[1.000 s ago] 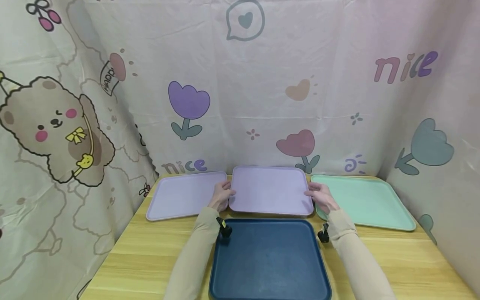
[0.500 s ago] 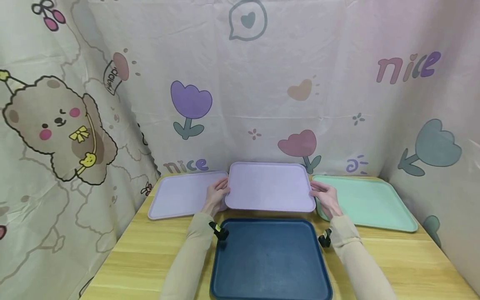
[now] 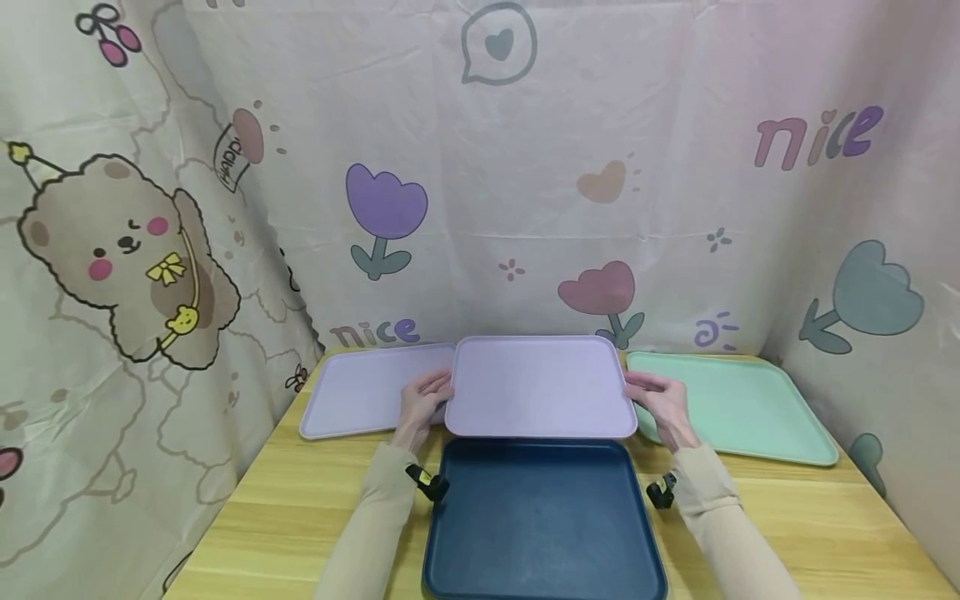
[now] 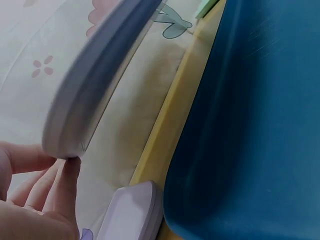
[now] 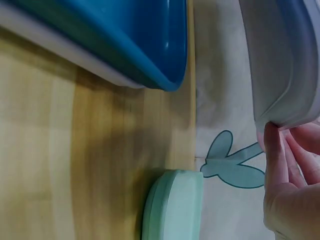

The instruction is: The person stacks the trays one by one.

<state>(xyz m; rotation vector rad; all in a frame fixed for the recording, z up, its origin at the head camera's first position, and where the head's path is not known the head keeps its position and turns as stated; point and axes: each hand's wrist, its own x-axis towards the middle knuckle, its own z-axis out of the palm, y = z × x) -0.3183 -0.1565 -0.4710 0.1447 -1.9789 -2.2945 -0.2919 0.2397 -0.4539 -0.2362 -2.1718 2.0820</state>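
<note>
Both hands hold a lavender tray [image 3: 542,387] by its short sides, raised above the table's far part. My left hand [image 3: 422,406] pinches its left end; in the left wrist view, thumb and fingertips meet at the rim of the held tray [image 4: 82,95]. On the opposite end, my right hand [image 3: 663,406] grips the edge, fingertips under the tray's corner [image 5: 280,75] in the right wrist view. The held tray's near edge overlaps the far rim of a dark blue tray [image 3: 543,525] lying in front. Its upper face shows nothing on it.
Another lavender tray [image 3: 360,396] lies at the back left, partly behind my left hand. A mint green tray [image 3: 738,408] lies at the back right. Under the blue tray's edge a pale layer [image 5: 65,50] shows. A printed curtain [image 3: 510,167] hangs behind the wooden table [image 3: 270,517].
The lavender tray between the hands rose from the table's back, then came nearer to me, its near edge now at the blue tray's far rim. Both hands moved with it and spread slightly.
</note>
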